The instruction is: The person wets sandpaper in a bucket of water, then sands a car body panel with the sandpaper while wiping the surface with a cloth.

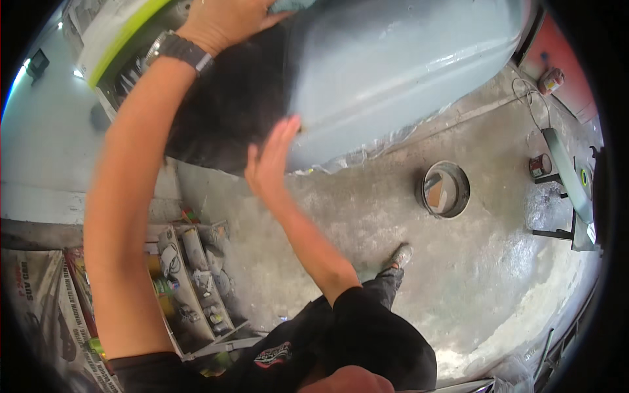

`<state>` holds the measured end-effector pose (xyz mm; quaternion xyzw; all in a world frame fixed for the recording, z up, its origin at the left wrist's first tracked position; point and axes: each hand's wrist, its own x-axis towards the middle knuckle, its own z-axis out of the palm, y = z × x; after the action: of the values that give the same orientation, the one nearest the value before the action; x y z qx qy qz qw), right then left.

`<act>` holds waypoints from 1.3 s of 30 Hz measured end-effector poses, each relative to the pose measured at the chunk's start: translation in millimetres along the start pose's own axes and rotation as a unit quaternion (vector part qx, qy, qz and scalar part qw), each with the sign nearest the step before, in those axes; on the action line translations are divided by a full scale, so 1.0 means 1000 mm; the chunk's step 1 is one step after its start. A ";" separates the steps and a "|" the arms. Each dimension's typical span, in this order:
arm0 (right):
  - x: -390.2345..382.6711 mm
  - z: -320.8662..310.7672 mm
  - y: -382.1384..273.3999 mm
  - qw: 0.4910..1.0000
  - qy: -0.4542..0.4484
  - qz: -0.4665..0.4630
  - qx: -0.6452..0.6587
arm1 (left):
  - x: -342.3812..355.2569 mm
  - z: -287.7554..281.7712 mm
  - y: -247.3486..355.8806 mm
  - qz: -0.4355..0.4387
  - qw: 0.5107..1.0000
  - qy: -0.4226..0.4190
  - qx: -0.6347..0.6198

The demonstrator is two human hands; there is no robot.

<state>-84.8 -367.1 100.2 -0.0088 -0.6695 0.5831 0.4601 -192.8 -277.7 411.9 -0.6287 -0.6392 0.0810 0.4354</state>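
Note:
A large panel, apparently car bodywork, fills the upper middle, with a matte black section (229,98) beside a pale grey-blue section (400,59). My left hand (226,21), with a black watch on its wrist, reaches over the top of the black section, its fingertips on a teal cloth or pad (293,5) at the upper edge; whether it grips this is cut off. My right hand (268,160) is lower, its fingers extended and slightly blurred, at the seam between the black and grey sections. Lime-edged material (121,34) lies beyond my left arm.
A metal tub (420,193) stands on the concrete floor (354,216). At right are a can (539,166), a long grey-green part on a black stand (567,167), a hose and a red panel (563,52). A cluttered shelf unit (196,275) and printed covering (33,295) sit lower left.

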 end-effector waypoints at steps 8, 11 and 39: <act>0.003 -0.031 0.034 0.997 -0.032 0.005 -0.076 | -0.002 0.006 0.000 0.008 1.000 0.024 -0.001; 0.013 -0.045 0.071 0.979 -0.071 -0.088 -0.170 | -0.011 -0.001 -0.006 0.026 0.999 0.017 0.007; 0.024 -0.069 0.045 0.957 -0.047 0.026 -0.285 | -0.003 -0.014 0.007 -0.011 0.999 -0.051 0.002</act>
<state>-79.1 -286.5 71.8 -0.1297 -0.8280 0.3801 0.3913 -179.1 -285.3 414.5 -0.6157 -0.6671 0.1097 0.4047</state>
